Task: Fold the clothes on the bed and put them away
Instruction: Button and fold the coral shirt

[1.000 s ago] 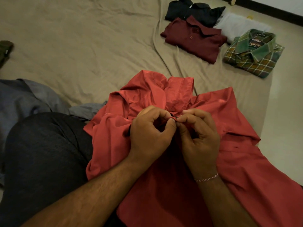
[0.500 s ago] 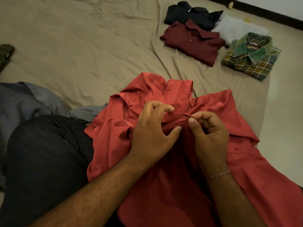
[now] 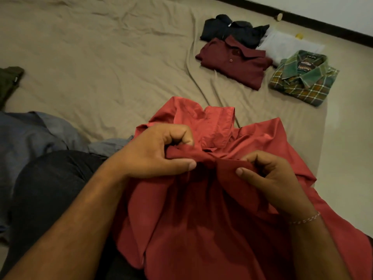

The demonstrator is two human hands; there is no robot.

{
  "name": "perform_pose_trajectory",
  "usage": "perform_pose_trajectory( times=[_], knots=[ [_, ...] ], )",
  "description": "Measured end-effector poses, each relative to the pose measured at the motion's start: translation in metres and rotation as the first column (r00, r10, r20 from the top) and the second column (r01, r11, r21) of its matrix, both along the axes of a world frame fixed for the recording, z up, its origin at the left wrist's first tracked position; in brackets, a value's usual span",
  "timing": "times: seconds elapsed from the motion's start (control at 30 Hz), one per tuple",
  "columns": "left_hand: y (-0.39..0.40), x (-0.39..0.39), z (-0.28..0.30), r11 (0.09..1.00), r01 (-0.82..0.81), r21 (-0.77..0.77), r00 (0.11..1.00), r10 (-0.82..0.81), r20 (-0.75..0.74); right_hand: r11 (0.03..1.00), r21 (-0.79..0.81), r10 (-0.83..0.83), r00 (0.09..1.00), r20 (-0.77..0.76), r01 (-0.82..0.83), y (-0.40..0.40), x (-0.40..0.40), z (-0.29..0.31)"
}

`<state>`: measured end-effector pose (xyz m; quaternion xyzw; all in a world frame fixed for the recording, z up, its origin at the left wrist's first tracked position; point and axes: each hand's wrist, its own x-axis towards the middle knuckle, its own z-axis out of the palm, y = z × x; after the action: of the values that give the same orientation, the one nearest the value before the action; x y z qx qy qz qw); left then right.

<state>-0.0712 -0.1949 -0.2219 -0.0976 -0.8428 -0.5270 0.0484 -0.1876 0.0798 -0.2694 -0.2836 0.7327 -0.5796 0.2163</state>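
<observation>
We count four folded garments at the far right of the bed sheet (image 3: 101, 63): a black shirt (image 3: 232, 30), a maroon polo (image 3: 234, 63), a white garment (image 3: 286, 47) and a green plaid shirt (image 3: 304, 77), lying close together, some touching. One unfolded red shirt (image 3: 201, 209) lies in front of us, draped over the lap, collar pointing away. A grey-blue garment (image 3: 36, 134) lies rumpled at the left, and a dark green item (image 3: 9, 81) shows at the left edge; we cannot tell what kind it is.

We note two hands. The left hand (image 3: 155, 152) grips a bunched fold of the red shirt just below the collar, fingers curled over the cloth and thumb pressed beneath. The right hand (image 3: 266, 174) pinches the adjoining front edge between thumb and curled fingers. The cloth runs taut between the two grips, the hands near each other but apart. A thread bracelet (image 3: 304, 219) circles the right wrist.
</observation>
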Motion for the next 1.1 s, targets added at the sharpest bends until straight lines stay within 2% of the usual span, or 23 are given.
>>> perform_pose_trajectory(
  times=[0.07, 0.13, 0.23, 0.3, 0.37, 0.43, 0.5, 0.57, 0.63, 0.7, 0.77, 0.87, 0.93, 0.97, 1.03, 1.1],
  knots=[
    [-0.013, 0.002, 0.010, 0.992, 0.116, -0.043, 0.991, -0.113, 0.068, 1.000, -0.020, 0.008, 0.999, 0.038, -0.008, 0.002, 0.000, 0.007],
    [-0.020, -0.002, 0.010, 0.997, 0.023, -0.071, 0.999, -0.021, 0.029, 0.999, -0.042, -0.022, 0.998, 0.063, 0.025, 0.000, 0.001, 0.015],
    [-0.028, -0.010, 0.005, 0.971, -0.210, -0.116, 0.973, 0.196, -0.126, 0.994, -0.038, -0.098, 0.992, 0.081, 0.101, 0.000, -0.001, 0.023],
    [-0.035, -0.013, 0.008, 0.958, -0.233, -0.167, 0.960, 0.198, -0.200, 0.987, -0.063, -0.143, 0.986, 0.085, 0.148, 0.003, -0.004, 0.032],
    [-0.037, -0.016, 0.020, 0.971, -0.166, -0.172, 0.975, 0.135, -0.177, 0.990, -0.058, -0.126, 0.988, 0.086, 0.132, 0.003, -0.007, 0.049],
    [-0.039, -0.026, 0.042, 0.971, -0.144, -0.192, 0.979, 0.112, -0.169, 0.991, -0.029, -0.129, 0.992, -0.009, 0.129, 0.000, -0.022, 0.069],
    [-0.047, -0.045, 0.066, 0.938, -0.220, -0.269, 0.956, 0.152, -0.251, 0.986, -0.004, -0.167, 0.975, -0.150, 0.168, -0.010, -0.047, 0.094],
    [-0.057, -0.065, 0.099, 0.850, -0.388, -0.356, 0.870, 0.210, -0.447, 0.960, -0.080, -0.280, 0.915, -0.290, 0.269, -0.025, -0.075, 0.125],
    [-0.058, -0.075, 0.125, 0.789, -0.494, -0.364, 0.782, 0.222, -0.582, 0.906, -0.207, -0.422, 0.830, -0.364, 0.370, -0.036, -0.092, 0.150],
    [-0.055, -0.074, 0.136, 0.773, -0.527, -0.354, 0.740, 0.213, -0.638, 0.873, -0.262, -0.488, 0.756, -0.436, 0.412, -0.046, -0.096, 0.163],
    [-0.051, -0.068, 0.128, 0.767, -0.533, -0.357, 0.733, 0.208, -0.648, 0.872, -0.265, -0.489, 0.737, -0.467, 0.411, -0.048, -0.088, 0.161],
    [-0.045, -0.048, 0.076, 0.645, -0.674, -0.359, 0.681, 0.355, -0.641, 0.901, -0.155, -0.431, 0.799, -0.419, 0.405, -0.030, -0.065, 0.118],
    [-0.037, -0.027, 0.031, 0.577, -0.751, -0.321, 0.632, 0.487, -0.603, 0.923, -0.065, -0.382, 0.885, -0.269, 0.379, -0.014, -0.043, 0.077],
    [-0.030, -0.016, 0.010, 0.579, -0.752, -0.314, 0.637, 0.519, -0.570, 0.929, -0.042, -0.369, 0.918, -0.145, 0.367, -0.006, -0.028, 0.056],
    [-0.017, -0.004, -0.010, 0.604, -0.732, -0.315, 0.660, 0.516, -0.546, 0.929, -0.028, -0.367, 0.929, 0.042, 0.368, 0.002, -0.005, 0.030],
    [-0.007, -0.005, -0.016, 0.622, -0.717, -0.314, 0.666, 0.478, -0.573, 0.927, 0.004, -0.373, 0.923, 0.098, 0.374, 0.006, 0.007, 0.014]
  ],
)
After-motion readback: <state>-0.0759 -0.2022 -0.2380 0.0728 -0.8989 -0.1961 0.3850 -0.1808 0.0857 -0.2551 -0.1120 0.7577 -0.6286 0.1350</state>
